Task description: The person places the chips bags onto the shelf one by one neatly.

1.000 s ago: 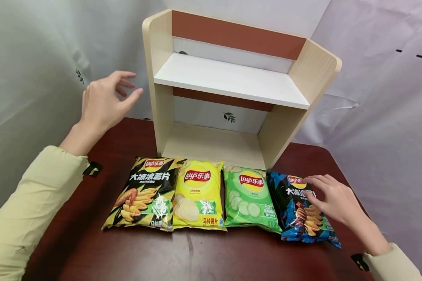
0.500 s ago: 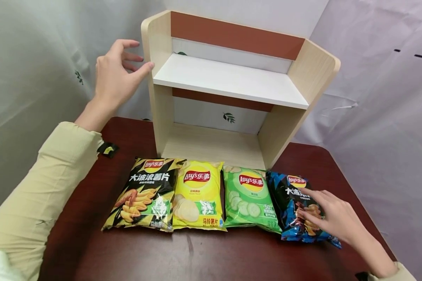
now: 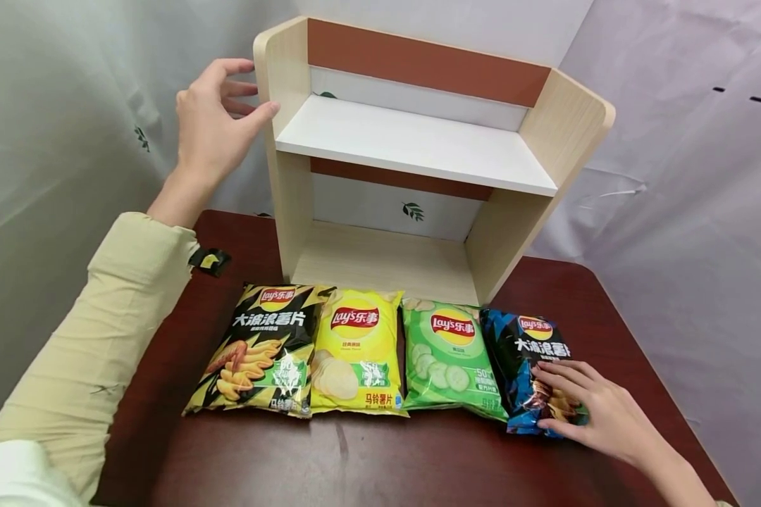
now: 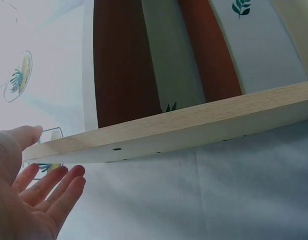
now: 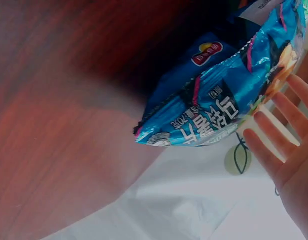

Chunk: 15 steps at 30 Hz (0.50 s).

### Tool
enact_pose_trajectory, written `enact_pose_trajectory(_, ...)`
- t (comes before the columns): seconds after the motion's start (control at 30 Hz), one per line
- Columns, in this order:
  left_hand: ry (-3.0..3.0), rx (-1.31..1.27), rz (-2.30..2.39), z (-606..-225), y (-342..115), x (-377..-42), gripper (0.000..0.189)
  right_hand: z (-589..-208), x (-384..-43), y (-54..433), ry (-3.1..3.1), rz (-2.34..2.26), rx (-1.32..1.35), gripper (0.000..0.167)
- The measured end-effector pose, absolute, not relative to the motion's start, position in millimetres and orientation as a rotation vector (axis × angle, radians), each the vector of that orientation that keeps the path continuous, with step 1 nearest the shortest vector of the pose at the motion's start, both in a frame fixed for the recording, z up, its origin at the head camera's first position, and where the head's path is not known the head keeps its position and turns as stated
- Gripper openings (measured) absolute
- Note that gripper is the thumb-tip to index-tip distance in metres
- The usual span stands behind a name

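Note:
My left hand (image 3: 212, 130) is raised at the upper left side panel of a wooden shelf (image 3: 283, 77). In the left wrist view, its thumb and fingers (image 4: 56, 192) lie on either side of the panel's front edge (image 4: 168, 117). My right hand (image 3: 609, 415) reaches over a black and blue chip bag (image 3: 520, 355), covering its lower right part. The right wrist view shows spread, nearly straight fingers (image 5: 266, 150) right at the face of this bag (image 5: 213, 112). To its left lie a green chip bag (image 3: 440, 384), a yellow one (image 3: 355, 352) and a black and gold one (image 3: 260, 352).
All the chip bags lie in a row on the dark red table (image 3: 380, 465), in front of the shelf. A white middle board (image 3: 412, 141) divides the shelf above its pale bottom board (image 3: 380, 257). Pale curtains (image 3: 691, 211) stand around the table.
My left hand has risen and moved right to the shelf's side panel. My right hand has come lower over the black and blue chip bag, toward its bottom end. The bags look unmoved.

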<state>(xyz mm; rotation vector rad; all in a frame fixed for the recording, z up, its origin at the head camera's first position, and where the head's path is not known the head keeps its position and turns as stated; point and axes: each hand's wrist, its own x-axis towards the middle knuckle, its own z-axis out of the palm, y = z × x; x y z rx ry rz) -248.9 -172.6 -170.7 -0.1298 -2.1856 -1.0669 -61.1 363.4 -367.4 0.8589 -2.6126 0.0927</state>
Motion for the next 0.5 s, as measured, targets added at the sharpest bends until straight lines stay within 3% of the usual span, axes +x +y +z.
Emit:
enact_pose_trajectory(0.27, -2.223, -0.104, -1.113, -169, -168, -257, 0.054, -377, -53, 365, -2.671, 0.157, 0.893, 0.091)
enact_pose_trajectory(0.5, -2.196, -0.109, -1.124, -173, -168, -260, 0.047, -386, -51, 367, -2.667, 0.141, 0.920, 0.101)
